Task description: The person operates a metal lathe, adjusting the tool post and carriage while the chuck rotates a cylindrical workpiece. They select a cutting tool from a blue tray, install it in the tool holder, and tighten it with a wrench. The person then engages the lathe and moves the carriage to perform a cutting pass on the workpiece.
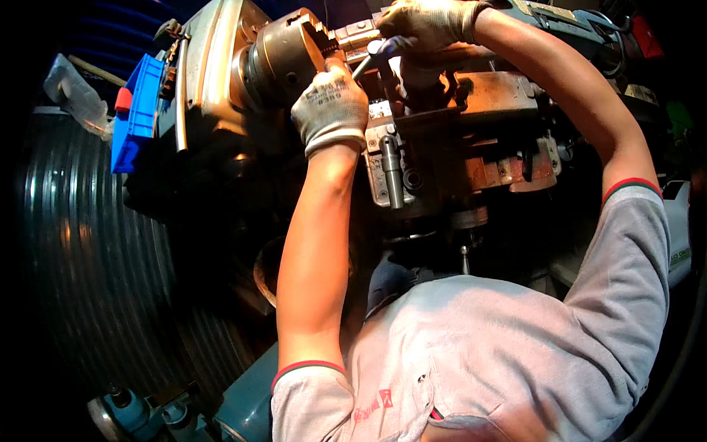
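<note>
A lathe's round metal chuck is at the upper middle. My left hand, in a pale knitted work glove, is at the chuck's right side, its fingers curled by the stepped jaws; what they grip is hidden. My right hand, also gloved, is at the top edge beyond the tool post, its fingers bent over; what it holds cannot be made out. A metal lever with a round knob shows between the two hands.
The lathe carriage lies below my right forearm, with an upright metal handle at its left. A blue plastic bin and a clear plastic bag are at the left, above a corrugated panel. Teal machine parts are at the lower left.
</note>
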Tool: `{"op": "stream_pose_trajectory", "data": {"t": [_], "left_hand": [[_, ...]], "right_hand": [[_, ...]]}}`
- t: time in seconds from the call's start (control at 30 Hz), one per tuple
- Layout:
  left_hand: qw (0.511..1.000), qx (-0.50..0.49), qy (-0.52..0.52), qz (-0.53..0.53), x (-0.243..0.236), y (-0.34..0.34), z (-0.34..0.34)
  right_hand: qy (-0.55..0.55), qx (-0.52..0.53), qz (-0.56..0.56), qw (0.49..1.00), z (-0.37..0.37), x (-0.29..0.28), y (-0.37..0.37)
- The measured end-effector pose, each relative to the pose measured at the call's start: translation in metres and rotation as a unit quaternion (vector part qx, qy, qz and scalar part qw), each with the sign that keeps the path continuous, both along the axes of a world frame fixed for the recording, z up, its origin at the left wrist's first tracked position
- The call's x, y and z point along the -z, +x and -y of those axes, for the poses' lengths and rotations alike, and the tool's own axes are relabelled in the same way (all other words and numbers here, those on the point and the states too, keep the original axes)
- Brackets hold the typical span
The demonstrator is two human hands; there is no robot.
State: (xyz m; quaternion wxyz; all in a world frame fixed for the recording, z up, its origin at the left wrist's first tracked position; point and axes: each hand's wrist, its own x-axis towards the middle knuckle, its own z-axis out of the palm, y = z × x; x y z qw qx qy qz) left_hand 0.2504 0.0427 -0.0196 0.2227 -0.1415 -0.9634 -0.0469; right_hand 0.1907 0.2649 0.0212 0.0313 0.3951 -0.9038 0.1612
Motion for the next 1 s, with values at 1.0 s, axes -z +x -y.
{"op": "stream_pose_trajectory", "data": {"t": [1.0], "left_hand": [[0.953,0.180,0.100,0.220,-0.045,-0.049,0.024]], "right_hand": [[-0.083,0.132,-0.038,0.987,0.006,-0.014,0.000]]}}
